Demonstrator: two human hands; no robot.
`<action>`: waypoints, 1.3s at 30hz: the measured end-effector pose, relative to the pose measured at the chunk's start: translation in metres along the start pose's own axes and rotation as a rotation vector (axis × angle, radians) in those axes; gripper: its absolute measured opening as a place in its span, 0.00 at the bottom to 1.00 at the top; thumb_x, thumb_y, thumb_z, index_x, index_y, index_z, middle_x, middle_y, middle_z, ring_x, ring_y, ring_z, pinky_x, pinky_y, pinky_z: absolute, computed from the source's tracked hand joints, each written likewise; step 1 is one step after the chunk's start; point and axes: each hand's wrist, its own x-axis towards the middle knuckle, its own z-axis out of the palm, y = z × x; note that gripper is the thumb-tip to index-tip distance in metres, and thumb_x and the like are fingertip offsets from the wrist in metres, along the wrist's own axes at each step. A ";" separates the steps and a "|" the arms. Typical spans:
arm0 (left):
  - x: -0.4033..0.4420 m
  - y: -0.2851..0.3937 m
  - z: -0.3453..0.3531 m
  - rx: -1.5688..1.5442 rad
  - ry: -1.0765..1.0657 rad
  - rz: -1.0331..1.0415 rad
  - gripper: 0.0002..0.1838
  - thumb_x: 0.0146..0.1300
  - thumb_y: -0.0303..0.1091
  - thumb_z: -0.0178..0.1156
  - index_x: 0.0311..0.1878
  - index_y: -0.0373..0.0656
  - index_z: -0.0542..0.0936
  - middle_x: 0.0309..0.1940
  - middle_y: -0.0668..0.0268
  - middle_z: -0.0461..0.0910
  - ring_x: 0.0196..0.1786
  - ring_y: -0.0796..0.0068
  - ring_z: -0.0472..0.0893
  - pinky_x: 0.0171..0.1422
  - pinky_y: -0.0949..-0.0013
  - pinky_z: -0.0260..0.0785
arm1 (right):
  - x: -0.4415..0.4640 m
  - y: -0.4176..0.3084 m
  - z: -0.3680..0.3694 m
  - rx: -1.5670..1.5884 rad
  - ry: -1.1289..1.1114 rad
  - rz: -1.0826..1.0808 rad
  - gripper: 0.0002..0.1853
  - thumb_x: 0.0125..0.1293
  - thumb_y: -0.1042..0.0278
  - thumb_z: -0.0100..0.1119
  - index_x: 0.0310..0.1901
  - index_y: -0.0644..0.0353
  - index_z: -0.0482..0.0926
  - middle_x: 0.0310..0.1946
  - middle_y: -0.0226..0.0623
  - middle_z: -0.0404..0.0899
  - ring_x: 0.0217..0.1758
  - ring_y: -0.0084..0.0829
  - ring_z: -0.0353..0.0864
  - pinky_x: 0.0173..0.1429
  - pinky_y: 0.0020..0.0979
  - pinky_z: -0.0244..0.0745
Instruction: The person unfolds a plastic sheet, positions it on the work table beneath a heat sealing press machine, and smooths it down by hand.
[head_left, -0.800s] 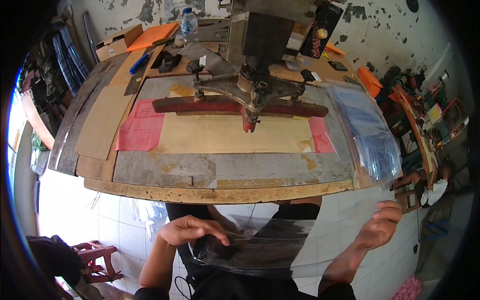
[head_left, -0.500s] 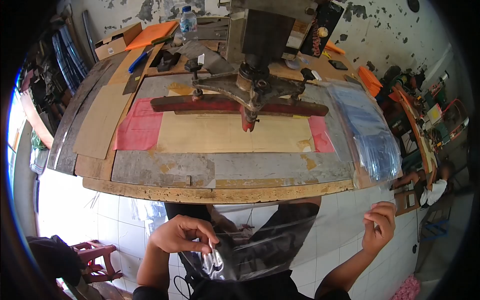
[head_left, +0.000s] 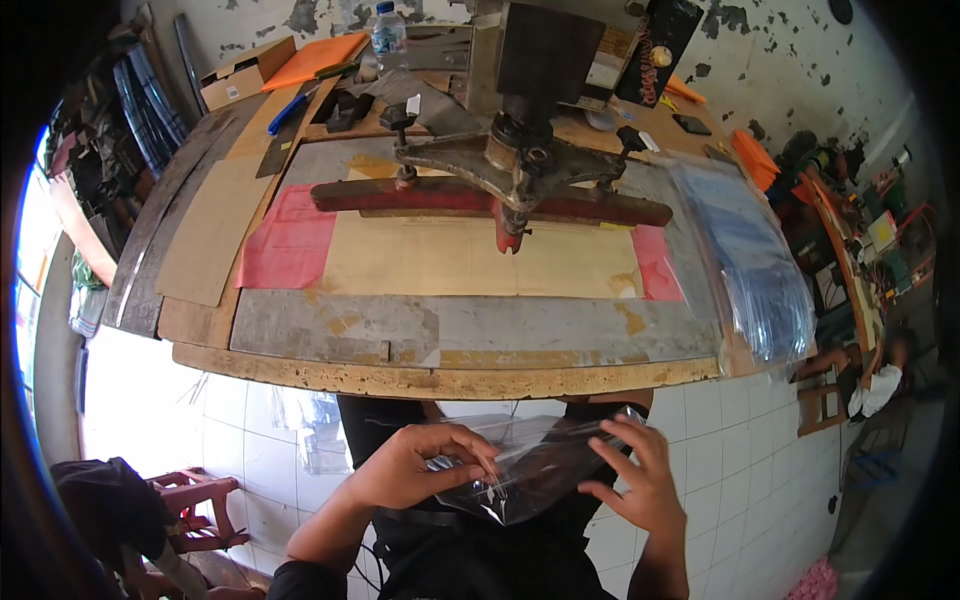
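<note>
A clear, glossy plastic sheet (head_left: 540,455) is bunched above my lap, in front of the table edge. My left hand (head_left: 425,468) is closed on its left part, thumb and fingers pinching the film. At the sheet's right edge is my right hand (head_left: 640,475), its fingers apart and curved toward the film. Whether those fingertips touch the sheet I cannot tell. Beyond my hands, a press head with a long red bar (head_left: 590,208) hangs over a cream sheet (head_left: 480,258) with pink ends on the worktable.
A stack of clear bluish plastic sheets (head_left: 765,270) lies on the table's right side. A blue-handled cutter (head_left: 290,112), a water bottle (head_left: 388,38) and a cardboard box (head_left: 245,75) stand toward the back left. A red stool (head_left: 200,508) and a seated person (head_left: 878,385) are on the floor.
My right hand has moved left from the far right to the plastic sheet, its fingers spreading. The sheet is now more gathered, and my left hand has shifted right, still pinching it.
</note>
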 end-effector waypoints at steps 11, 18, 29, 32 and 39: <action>-0.017 -0.008 -0.009 0.321 0.050 -0.165 0.26 0.65 0.13 0.67 0.63 0.39 0.71 0.46 0.57 0.88 0.58 0.66 0.89 0.64 0.65 0.79 | -0.004 0.015 0.022 -0.061 0.415 -0.021 0.18 0.53 0.82 0.78 0.46 0.52 0.93 0.37 0.28 0.80 0.38 0.33 0.79 0.47 0.38 0.73; -0.023 -0.059 -0.004 -0.410 -0.232 -0.374 0.17 0.83 0.35 0.60 0.62 0.31 0.71 0.48 0.55 0.88 0.55 0.65 0.89 0.64 0.63 0.78 | -0.009 0.008 0.014 -0.053 0.452 -0.138 0.17 0.55 0.79 0.80 0.46 0.48 0.94 0.38 0.27 0.77 0.39 0.32 0.78 0.46 0.38 0.74; -0.027 -0.047 -0.015 -0.062 -0.544 -0.288 0.31 0.79 0.40 0.66 0.80 0.44 0.72 0.58 0.61 0.89 0.58 0.71 0.87 0.63 0.67 0.78 | -0.021 0.012 0.005 -0.095 0.434 -0.089 0.18 0.54 0.83 0.77 0.45 0.51 0.94 0.38 0.28 0.76 0.40 0.32 0.78 0.44 0.37 0.75; -0.017 -0.029 -0.014 0.066 -0.571 -0.326 0.33 0.74 0.42 0.72 0.78 0.44 0.73 0.59 0.63 0.88 0.59 0.70 0.86 0.61 0.67 0.78 | -0.019 0.010 0.004 -0.100 0.455 -0.087 0.18 0.53 0.83 0.77 0.45 0.51 0.94 0.38 0.28 0.77 0.39 0.32 0.78 0.43 0.36 0.75; -0.002 -0.029 -0.005 0.275 -0.397 -0.382 0.21 0.73 0.48 0.73 0.58 0.43 0.85 0.46 0.66 0.88 0.52 0.70 0.86 0.59 0.64 0.76 | -0.013 0.007 0.007 -0.092 0.454 -0.128 0.17 0.54 0.82 0.77 0.44 0.51 0.94 0.38 0.27 0.77 0.38 0.30 0.79 0.43 0.35 0.74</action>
